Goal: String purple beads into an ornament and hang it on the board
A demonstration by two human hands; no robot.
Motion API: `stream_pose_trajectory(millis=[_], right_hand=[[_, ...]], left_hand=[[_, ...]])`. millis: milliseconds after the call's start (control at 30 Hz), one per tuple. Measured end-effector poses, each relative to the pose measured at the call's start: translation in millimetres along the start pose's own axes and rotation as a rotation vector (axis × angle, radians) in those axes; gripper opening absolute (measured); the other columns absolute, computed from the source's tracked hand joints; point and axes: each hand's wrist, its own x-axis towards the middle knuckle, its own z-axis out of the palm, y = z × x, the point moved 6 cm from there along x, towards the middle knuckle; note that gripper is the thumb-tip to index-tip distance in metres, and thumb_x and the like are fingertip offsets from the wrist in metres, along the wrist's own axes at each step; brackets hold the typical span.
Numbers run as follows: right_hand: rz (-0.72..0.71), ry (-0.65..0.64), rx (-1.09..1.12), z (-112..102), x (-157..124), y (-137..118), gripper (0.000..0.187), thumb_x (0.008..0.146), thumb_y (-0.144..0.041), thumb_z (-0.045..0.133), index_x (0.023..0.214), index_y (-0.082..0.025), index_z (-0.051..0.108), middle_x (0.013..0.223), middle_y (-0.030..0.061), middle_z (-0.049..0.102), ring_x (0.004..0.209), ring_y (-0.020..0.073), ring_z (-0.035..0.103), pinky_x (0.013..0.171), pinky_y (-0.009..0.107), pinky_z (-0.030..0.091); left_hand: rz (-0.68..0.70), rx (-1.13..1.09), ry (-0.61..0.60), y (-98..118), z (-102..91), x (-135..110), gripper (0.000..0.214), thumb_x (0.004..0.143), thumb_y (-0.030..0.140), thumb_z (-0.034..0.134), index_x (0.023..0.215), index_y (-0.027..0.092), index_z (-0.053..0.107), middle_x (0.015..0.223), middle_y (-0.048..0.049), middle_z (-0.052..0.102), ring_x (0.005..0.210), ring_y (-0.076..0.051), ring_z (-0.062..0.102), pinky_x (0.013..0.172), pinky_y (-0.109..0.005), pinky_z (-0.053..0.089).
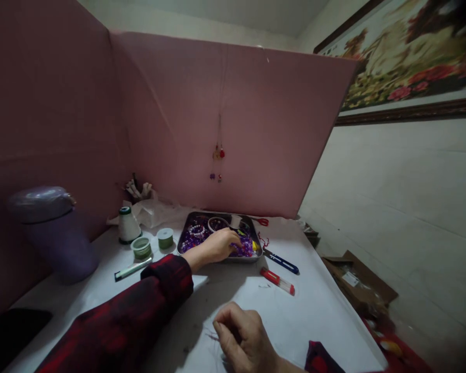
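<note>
beads (245, 249), purple, fill the 3 o'clock side of a metal tray (217, 214) that sits at 12 o'clock on the surface (318, 311), close to the pink partition (236, 103). left hand (217, 246) comes in from 7 o'clock in a red-black sleeve (140, 305), fingertips down in the beads. cannot tell if it grips any. right hand (244, 336) is at 6 o'clock near the front edge, well apart from the tray, thumb and fingers pinched together. thin reddish strand (210, 335) at its fingertips, too faint to say if it's held. also in the tray: beaded bracelet (196, 230), small round dish (217, 224). around the tray: red scissors (262, 221) at its 2 o'clock, blue-handled tool (281, 262) at 4 o'clock, red-and-white tube (277, 281) just past that. at its 9 o'clock: two green spools (142, 247), white thread cone (128, 225), pale green pen (134, 269), purple flask (54, 233) further out. small charms (218, 153) hang on the partition above the tray.
</note>
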Motion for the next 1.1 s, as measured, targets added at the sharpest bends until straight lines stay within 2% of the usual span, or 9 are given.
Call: stream_pose_trajectory(millis=[100, 200, 267, 367, 500, 700, 833, 1100], right_hand=[[-0.035, 0.03, 0.03, 1, 0, 5, 0.012, 0.082, -0.019, 0.046, 0.07, -0.018, 0.047, 0.047, -0.0084, 0.029, 0.039, 0.0061, 0.03, 0.042, 0.021, 0.022], [-0.02, 0.016, 0.039, 2, 0, 7, 0.011, 0.082, -0.019, 0.045, 0.071, -0.017, 0.048, 0.047, -0.0084, 0.03, 0.039, 0.006, 0.03, 0.042, 0.021, 0.022], [0.008, -0.015, 0.032, 2, 1, 6, 0.011, 0.082, -0.019, 0.045, 0.071, -0.017, 0.048, 0.047, -0.0081, 0.03, 0.04, 0.0061, 0.03, 0.042, 0.021, 0.022], [0.043, -0.043, 0.014, -1, 1, 1, 0.012, 0.083, -0.019, 0.045, 0.072, -0.016, 0.049, 0.049, -0.0076, 0.031, 0.042, 0.0064, 0.03, 0.043, 0.021, 0.022], [0.076, -0.054, 0.001, -4, 1, -4, 0.013, 0.084, -0.021, 0.045, 0.073, -0.016, 0.05, 0.049, -0.0076, 0.031, 0.043, 0.0067, 0.031, 0.044, 0.021, 0.024], [0.076, -0.067, 0.04, -4, 0, -5, 0.013, 0.084, -0.022, 0.044, 0.074, -0.016, 0.05, 0.05, -0.0071, 0.033, 0.043, 0.0068, 0.032, 0.044, 0.022, 0.024], [0.08, -0.068, 0.049, -4, 0, -5, 0.013, 0.084, -0.022, 0.044, 0.075, -0.016, 0.05, 0.05, -0.0071, 0.032, 0.044, 0.0071, 0.031, 0.044, 0.022, 0.024], [0.055, -0.051, 0.05, -5, 2, -8, 0.011, 0.083, -0.02, 0.045, 0.073, -0.016, 0.049, 0.049, -0.0075, 0.032, 0.042, 0.0067, 0.031, 0.043, 0.022, 0.023]], left_hand=[[0.016, -0.022, -0.096, -5, 12.8, 7, 0.023, 0.075, 0.01, 0.056, 0.089, 0.018, 0.073, 0.093, -0.0059, 0.07, 0.09, -0.017, 0.06, 0.084, -0.024, 0.041], [-0.08, 0.047, -0.136, -18, 13.0, 6, 0.017, 0.072, 0.019, 0.062, 0.086, 0.018, 0.073, 0.09, -0.0069, 0.069, 0.087, -0.019, 0.061, 0.08, -0.025, 0.043], [-0.155, 0.11, -0.139, -26, 8.0, 2, 0.015, 0.07, 0.022, 0.064, 0.082, 0.019, 0.073, 0.089, -0.0067, 0.069, 0.086, -0.02, 0.061, 0.076, -0.025, 0.043], [-0.235, 0.176, -0.143, -35, -1.7, -8, 0.014, 0.068, 0.017, 0.061, 0.076, 0.02, 0.072, 0.084, -0.0063, 0.068, 0.084, -0.02, 0.061, 0.074, -0.026, 0.043], [-0.293, 0.204, -0.105, -48, -19.1, -23, 0.018, 0.065, 0.01, 0.056, 0.071, 0.018, 0.071, 0.081, -0.0078, 0.068, 0.083, -0.02, 0.06, 0.076, -0.027, 0.043], [-0.363, 0.223, -0.033, -65, -40.6, -34, 0.02, 0.066, 0.011, 0.052, 0.068, 0.019, 0.07, 0.075, -0.0075, 0.067, 0.082, -0.019, 0.059, 0.077, -0.025, 0.042], [-0.295, 0.213, -0.024, -52, -30.3, -17, 0.021, 0.067, 0.011, 0.052, 0.072, 0.019, 0.071, 0.08, -0.0075, 0.068, 0.083, -0.019, 0.059, 0.079, -0.026, 0.042], [-0.075, -0.039, -0.031, -10, 16.9, 27, 0.02, 0.072, 0.012, 0.056, 0.083, 0.015, 0.073, 0.09, -0.0086, 0.069, 0.085, -0.018, 0.061, 0.077, -0.023, 0.043]])
